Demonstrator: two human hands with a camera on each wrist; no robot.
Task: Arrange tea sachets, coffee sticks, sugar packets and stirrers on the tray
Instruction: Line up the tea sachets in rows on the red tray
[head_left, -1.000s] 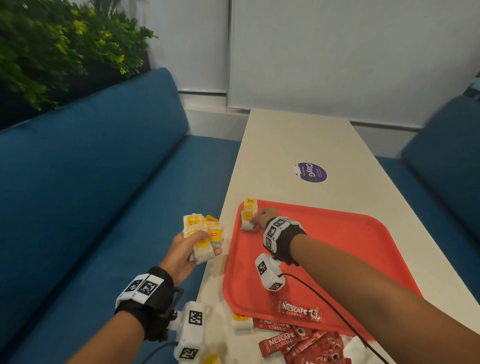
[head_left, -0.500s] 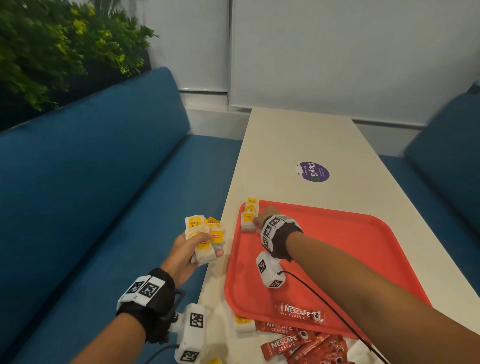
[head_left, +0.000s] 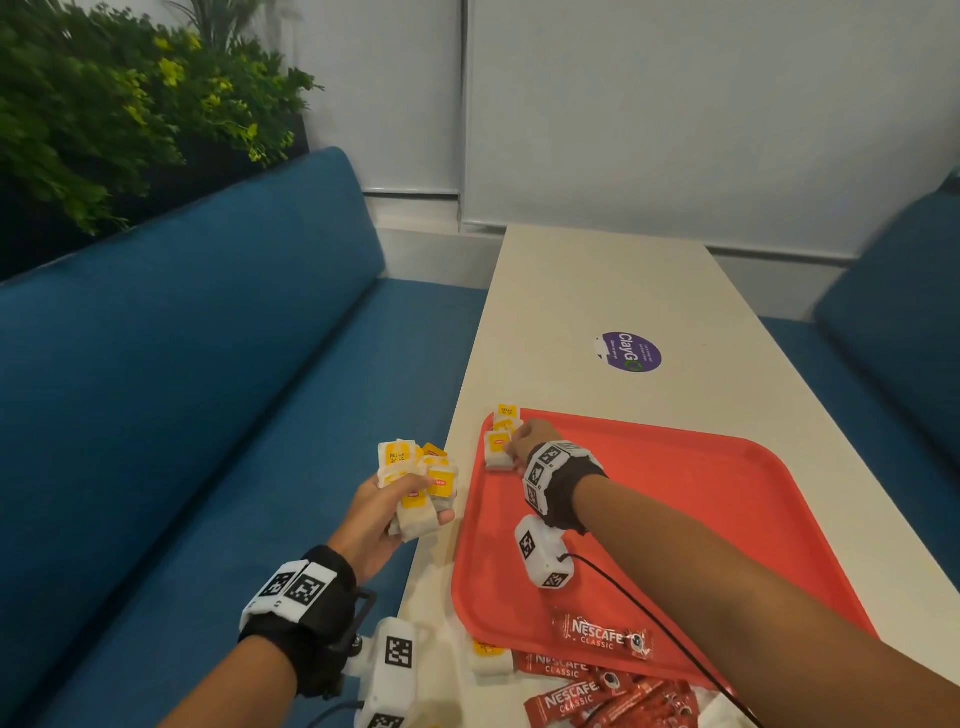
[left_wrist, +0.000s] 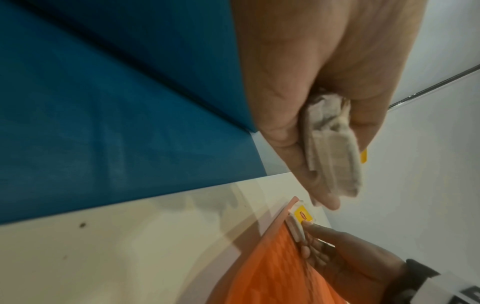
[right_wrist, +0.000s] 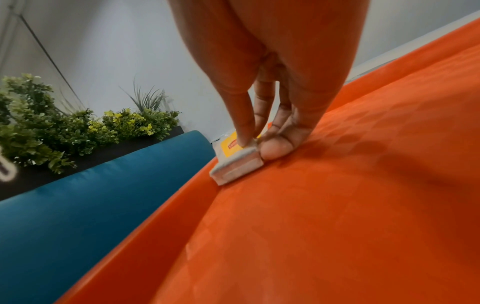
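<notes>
Café or office pantry booth. Long pale table (head_left: 597, 291) running to white wall (head_left: 675, 104), blue padded benches (head_left: 182, 364) along both long edges. Green planter (head_left: 104, 104) behind left bench back. Purple ClayGo sticker (head_left: 629, 352) mid-table. Red serving tray (head_left: 701, 493) at near end, Nescafé sticks (head_left: 602, 635) by near edge.

"NESCAFE CLASSIC" on the coffee stick (head_left: 602, 630); "ClayGO" on the purple sticker (head_left: 629, 352).
</notes>
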